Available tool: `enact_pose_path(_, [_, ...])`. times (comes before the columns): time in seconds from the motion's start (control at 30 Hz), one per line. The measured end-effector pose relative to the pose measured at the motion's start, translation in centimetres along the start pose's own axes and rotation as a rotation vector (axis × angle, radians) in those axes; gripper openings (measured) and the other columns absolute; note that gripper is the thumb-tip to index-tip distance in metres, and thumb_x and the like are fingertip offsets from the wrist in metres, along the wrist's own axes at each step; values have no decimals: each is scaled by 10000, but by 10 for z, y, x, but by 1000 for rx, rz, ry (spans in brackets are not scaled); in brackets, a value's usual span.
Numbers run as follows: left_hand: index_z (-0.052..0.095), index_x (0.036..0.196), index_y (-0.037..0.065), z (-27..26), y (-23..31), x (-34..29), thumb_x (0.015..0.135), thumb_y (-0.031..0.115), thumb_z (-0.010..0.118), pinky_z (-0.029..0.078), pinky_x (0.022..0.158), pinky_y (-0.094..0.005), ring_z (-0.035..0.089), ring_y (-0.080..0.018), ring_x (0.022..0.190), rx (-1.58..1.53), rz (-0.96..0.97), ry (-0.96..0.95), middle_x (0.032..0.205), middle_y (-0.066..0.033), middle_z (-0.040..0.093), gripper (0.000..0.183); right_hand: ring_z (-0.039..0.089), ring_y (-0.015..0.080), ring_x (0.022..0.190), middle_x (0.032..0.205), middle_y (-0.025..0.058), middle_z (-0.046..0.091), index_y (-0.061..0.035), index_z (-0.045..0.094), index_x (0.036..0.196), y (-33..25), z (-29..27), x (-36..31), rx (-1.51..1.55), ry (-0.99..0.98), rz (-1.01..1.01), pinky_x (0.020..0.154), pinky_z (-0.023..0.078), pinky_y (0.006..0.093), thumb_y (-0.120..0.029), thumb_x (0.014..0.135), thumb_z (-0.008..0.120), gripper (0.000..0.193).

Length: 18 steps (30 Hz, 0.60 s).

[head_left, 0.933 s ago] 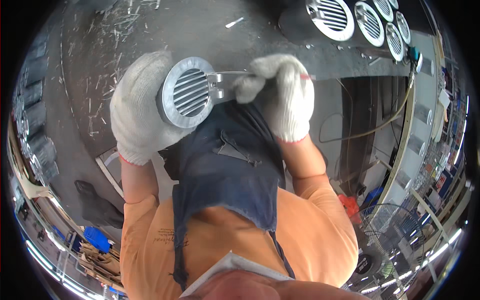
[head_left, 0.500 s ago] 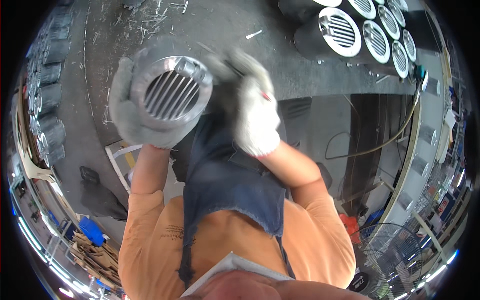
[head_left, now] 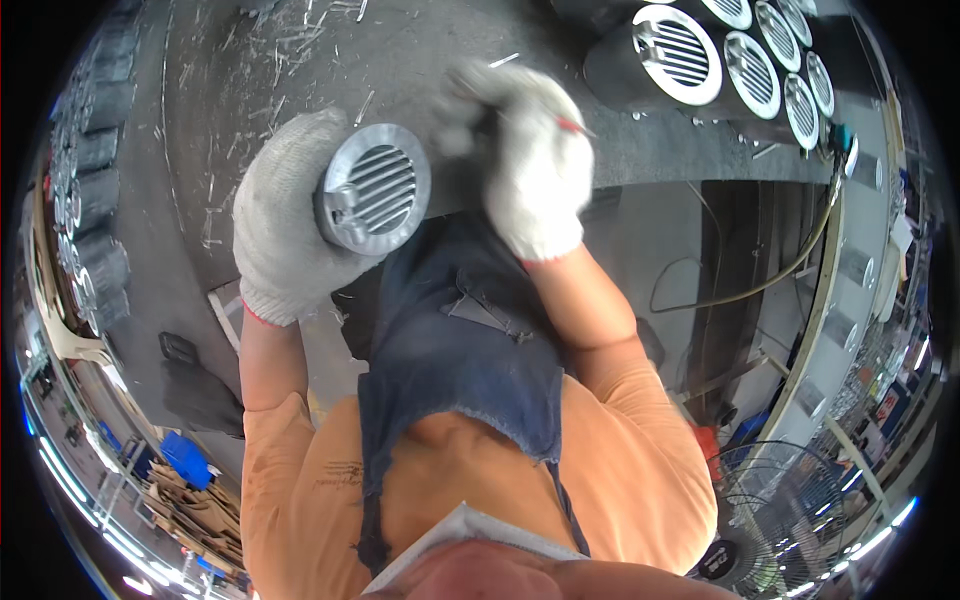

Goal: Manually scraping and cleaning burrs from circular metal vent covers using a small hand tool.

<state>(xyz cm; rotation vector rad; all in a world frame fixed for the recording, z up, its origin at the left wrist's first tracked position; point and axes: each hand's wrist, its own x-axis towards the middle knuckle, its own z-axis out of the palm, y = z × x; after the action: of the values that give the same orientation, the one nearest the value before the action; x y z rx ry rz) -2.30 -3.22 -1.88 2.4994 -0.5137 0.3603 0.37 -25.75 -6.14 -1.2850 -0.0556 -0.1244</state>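
Metal vent (head_left: 378, 192): gripped around side by left hand (head_left: 290, 195)
Right hand (head_left: 540, 160): blurred, grip can't be told
Glove (head_left: 272, 235): vent could be dropped if fabric slides on metal

The premises are a workshop or factory floor. Evidence: a scuffed dark-grey flat workbench (head_left: 410, 45) strewn with thin pale slivers (head_left: 364, 107); a batch of round silver slatted grilles (head_left: 677, 62) on dark cylindrical bodies, ranked at its upper right; grey metallic cylinders (head_left: 98, 193) lined up along the left. An olive-brown flexible hose (head_left: 803, 265) hangs at right. Further off stand a black wire-caged fan (head_left: 722, 560) and stacked flat brown cardboard (head_left: 190, 515), beneath long white tube lights (head_left: 905, 510).
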Motion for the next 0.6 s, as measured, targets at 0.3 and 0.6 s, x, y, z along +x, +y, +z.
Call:
enact_pose_path(0.3, [710,1344,-2,5,6,16,642,253,1032,593,1074,-490,748,-404,1241,24,136,-42,1329,-216,766,813,751,214,846,1047,163,803,46,779,1213,-3,-49,-35,-250,-184,-223,805,618,332,39,1052,500,323])
enact_pose_path(0.6, [763,1232,64,9,14,26,630,237,998,613,1050,-493,759,-370,1155,84,187,-71,1229,-144,785,669,685,258,627,813,95,729,-45,791,1040,-9,-27,-9,-745,-310,-722,582,545,373,-86,844,812,202])
